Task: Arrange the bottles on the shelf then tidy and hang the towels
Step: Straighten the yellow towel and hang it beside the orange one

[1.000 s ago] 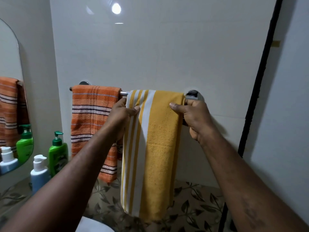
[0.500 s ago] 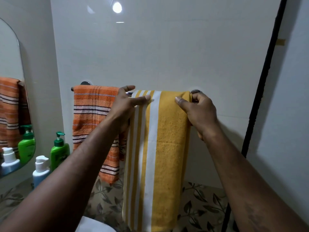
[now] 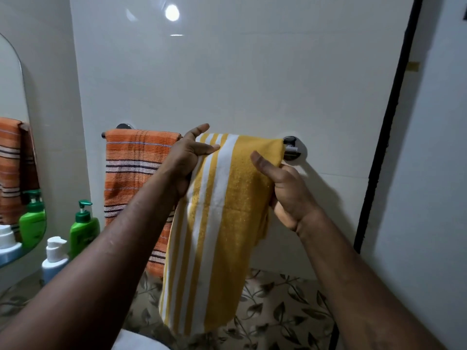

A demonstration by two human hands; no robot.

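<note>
Yellow terry towel with white stripes (image 3: 222, 223) hangs folded over the chrome wall rail (image 3: 292, 149), and you hold it near the top by both edges. Your left hand (image 3: 187, 160) grips the striped left edge, thumb on the front and forefinger pointing up, and your right hand (image 3: 285, 193) pinches the plain right edge, thumb in front, fingers behind. Just left on the same rail hangs an orange towel with dark and white stripes (image 3: 136, 173). Further left stand a green pump bottle (image 3: 84, 227) and, nearer, a white-capped pale blue bottle (image 3: 54, 258), beside an arched mirror (image 3: 11, 97).
</note>
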